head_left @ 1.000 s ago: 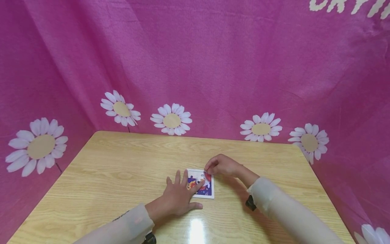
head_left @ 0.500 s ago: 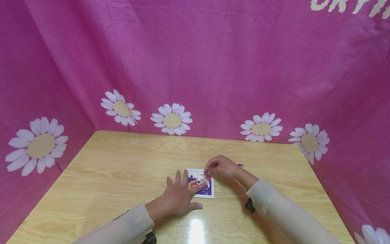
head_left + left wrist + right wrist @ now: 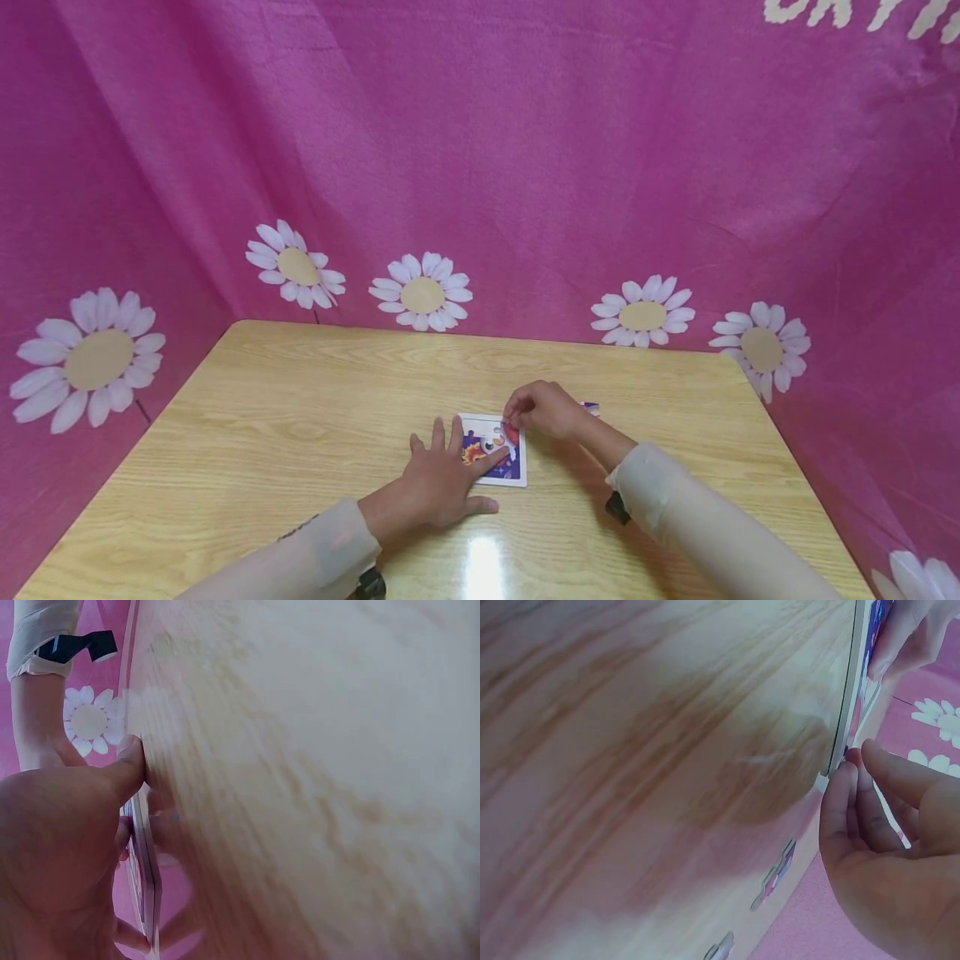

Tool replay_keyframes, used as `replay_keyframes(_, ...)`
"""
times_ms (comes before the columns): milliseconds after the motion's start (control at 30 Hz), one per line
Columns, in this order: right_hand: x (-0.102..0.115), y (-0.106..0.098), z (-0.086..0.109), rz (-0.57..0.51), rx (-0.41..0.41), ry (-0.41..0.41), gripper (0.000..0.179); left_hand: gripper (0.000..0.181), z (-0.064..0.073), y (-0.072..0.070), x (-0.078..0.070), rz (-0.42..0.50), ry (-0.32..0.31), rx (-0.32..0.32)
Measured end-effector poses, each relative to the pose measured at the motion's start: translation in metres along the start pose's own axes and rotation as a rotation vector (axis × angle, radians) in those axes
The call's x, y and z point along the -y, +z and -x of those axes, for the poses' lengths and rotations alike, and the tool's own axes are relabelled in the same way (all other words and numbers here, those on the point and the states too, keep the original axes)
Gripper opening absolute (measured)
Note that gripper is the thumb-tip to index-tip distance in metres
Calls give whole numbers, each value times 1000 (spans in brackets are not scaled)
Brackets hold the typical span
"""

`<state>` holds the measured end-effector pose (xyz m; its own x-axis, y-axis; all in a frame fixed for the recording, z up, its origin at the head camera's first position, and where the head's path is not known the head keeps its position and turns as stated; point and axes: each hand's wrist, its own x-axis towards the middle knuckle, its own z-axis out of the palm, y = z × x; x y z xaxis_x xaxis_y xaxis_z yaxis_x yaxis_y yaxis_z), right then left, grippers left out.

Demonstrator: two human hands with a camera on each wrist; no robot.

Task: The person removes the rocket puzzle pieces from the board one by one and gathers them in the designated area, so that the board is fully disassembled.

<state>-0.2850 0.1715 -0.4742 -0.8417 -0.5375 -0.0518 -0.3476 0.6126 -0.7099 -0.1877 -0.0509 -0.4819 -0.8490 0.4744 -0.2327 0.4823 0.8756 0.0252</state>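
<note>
A small square jigsaw puzzle (image 3: 504, 473) with a white border lies on the wooden table, its picture purple, red and white. My left hand (image 3: 441, 483) rests across its left side with fingers spread, the index finger reaching over the picture. At the puzzle's far right corner, my right hand (image 3: 546, 410) pinches a red puzzle piece (image 3: 512, 433) between thumb and fingertips. The right wrist view shows those curled fingers (image 3: 844, 802) at the board's corner, hiding most of the piece. In the left wrist view the puzzle's edge (image 3: 148, 877) appears beside my left hand (image 3: 64, 840).
Beyond my right wrist lies a loose puzzle piece (image 3: 591, 408). Two loose pieces show in the right wrist view, one nearer piece (image 3: 774, 875) and another (image 3: 720, 947) at the bottom edge. A pink flowered cloth (image 3: 510, 167) hangs behind the table (image 3: 300, 392).
Both hands stay nearly in place. My right hand and wrist shift very slightly, and the loose piece behind the wrist comes into view. The left index finger has moved slightly on the picture.
</note>
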Motion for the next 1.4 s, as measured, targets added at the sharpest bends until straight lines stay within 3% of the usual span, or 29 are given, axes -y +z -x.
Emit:
replay_keyframes(200, 2, -1, 0, 41, -3, 9, 14, 78, -1, 2, 1, 8, -2, 2)
replay_keyframes(467, 1, -3, -4, 14, 34, 32, 7, 78, -2, 4, 1, 2, 0, 0)
replay_keyframes(800, 2, -7, -7, -131, 105, 59, 9, 78, -1, 2, 0, -6, 0, 1)
replay_keyframes(1067, 3, -7, -7, -137, 137, 56, 10, 78, 1, 0, -1, -11, 1, -1)
replay_keyframes(1400, -3, -8, -5, -230, 194, 24, 15, 77, 2, 0, -1, -9, 4, -9)
